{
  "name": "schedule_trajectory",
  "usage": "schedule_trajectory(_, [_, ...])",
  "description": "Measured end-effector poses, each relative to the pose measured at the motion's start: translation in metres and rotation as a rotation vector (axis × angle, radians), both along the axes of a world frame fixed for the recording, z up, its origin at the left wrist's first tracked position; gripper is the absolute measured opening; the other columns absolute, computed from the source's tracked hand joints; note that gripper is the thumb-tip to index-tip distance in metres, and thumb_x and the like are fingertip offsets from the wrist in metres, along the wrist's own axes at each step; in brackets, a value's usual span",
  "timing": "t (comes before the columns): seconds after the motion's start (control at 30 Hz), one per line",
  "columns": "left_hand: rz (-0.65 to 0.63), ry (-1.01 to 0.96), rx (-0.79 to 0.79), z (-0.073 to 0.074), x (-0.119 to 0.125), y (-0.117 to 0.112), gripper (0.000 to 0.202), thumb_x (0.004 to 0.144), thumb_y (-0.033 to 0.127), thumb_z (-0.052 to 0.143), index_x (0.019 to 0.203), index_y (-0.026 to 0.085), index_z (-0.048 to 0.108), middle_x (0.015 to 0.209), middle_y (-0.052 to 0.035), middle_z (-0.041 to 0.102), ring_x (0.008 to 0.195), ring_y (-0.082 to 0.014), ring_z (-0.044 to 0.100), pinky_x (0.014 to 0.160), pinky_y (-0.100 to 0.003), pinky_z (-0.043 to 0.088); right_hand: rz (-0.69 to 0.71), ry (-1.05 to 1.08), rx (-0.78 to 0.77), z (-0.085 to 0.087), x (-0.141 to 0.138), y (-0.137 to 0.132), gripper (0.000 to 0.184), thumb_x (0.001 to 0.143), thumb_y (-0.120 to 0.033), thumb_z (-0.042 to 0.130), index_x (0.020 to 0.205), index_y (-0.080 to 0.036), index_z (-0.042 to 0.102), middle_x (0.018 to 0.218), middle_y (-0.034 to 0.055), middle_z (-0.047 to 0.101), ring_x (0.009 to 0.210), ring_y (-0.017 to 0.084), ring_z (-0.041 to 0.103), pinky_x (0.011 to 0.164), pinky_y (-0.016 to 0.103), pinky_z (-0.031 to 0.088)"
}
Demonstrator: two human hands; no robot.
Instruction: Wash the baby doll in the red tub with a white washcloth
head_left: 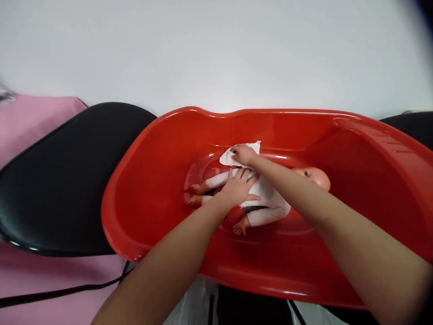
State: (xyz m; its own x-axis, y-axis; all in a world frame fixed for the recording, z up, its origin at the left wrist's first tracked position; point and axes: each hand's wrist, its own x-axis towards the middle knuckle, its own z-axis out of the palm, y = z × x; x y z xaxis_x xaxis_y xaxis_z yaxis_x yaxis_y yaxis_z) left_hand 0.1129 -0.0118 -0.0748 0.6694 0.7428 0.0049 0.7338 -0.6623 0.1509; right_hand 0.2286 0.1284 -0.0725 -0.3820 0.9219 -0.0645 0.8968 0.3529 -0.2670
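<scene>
A baby doll in white clothes lies on its back inside a red plastic baby tub, head to the right, feet to the left. My left hand rests flat on the doll's middle, fingers spread. My right hand is closed on a white cloth that lies against the tub's inner wall just beyond the doll's legs.
A black seat sits left of the tub, over a pink surface. A black strap or cable runs along the bottom left. A white wall fills the background. Another dark edge shows at the far right.
</scene>
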Motion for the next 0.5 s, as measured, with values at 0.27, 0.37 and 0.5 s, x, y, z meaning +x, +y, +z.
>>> schedule_trajectory(0.27, [-0.001, 0.026, 0.011, 0.000, 0.002, 0.001, 0.084, 0.099, 0.069, 0.056, 0.167, 0.022, 0.037, 0.170, -0.0162, 0.034, 0.156, -0.0392, 0.025, 0.127, -0.068, 0.015, -0.116, -0.183, -0.182, -0.010, -0.001, 0.007, 0.062, 0.090, -0.036, 0.072, 0.146, -0.014, 0.057, 0.141, 0.0225, 0.063, 0.122, 0.035, 0.065, 0.098, 0.040, 0.052])
schedule_trajectory(0.37, [0.006, 0.041, 0.016, 0.002, 0.002, 0.000, 0.084, 0.099, 0.070, 0.056, 0.167, 0.023, 0.038, 0.167, -0.0172, 0.038, 0.154, -0.0393, 0.030, 0.127, -0.066, 0.016, -0.100, -0.167, -0.182, -0.010, 0.000, 0.012, 0.063, 0.087, -0.034, 0.077, 0.143, -0.011, 0.059, 0.131, 0.0215, 0.070, 0.115, 0.032, 0.069, 0.093, 0.033, 0.053])
schedule_trajectory(0.5, [0.015, 0.042, -0.004, 0.006, 0.002, -0.002, 0.085, 0.099, 0.067, 0.059, 0.168, 0.024, 0.036, 0.168, -0.0172, 0.036, 0.155, -0.0407, 0.029, 0.126, -0.068, 0.018, -0.034, -0.070, -0.164, -0.006, 0.007, 0.013, 0.055, 0.087, -0.026, 0.076, 0.139, -0.012, 0.063, 0.131, 0.0182, 0.072, 0.114, 0.028, 0.069, 0.094, 0.028, 0.051])
